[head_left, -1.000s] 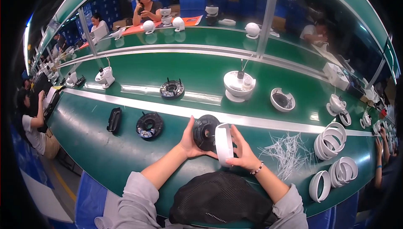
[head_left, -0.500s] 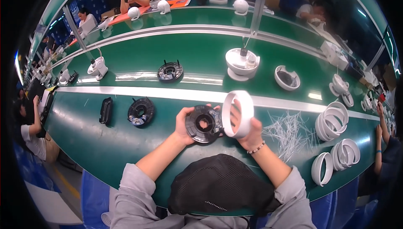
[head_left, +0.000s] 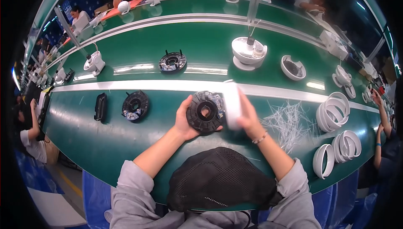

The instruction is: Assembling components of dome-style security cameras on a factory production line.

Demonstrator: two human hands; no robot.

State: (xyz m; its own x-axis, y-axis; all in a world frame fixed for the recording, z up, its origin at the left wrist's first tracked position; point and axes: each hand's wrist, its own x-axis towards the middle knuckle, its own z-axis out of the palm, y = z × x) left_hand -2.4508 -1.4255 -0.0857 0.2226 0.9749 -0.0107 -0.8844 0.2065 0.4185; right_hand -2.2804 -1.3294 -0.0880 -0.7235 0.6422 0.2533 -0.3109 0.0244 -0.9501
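The black round housing, a disc with a central hole and a circuit board along its upper right, is held above the green surface, before the middle of its far edge. The left hand grips it, thumb at the left rim and fingers around beneath. The right hand, blurred, grasps a white ring turned nearly edge-on just right of the housing; whether the two touch, I cannot tell. A beaded bracelet circles the right wrist. Toward the surface's left end, near its far edge, lie a long black part and, beside it, a second black disc. Right of the hands is a loose heap of thin white strips. Nearer the right edge stand overlapping white rings, with more white rings closer to the near edge and a single upright ring next to them. Black mesh fabric hides the middle of the near edge.
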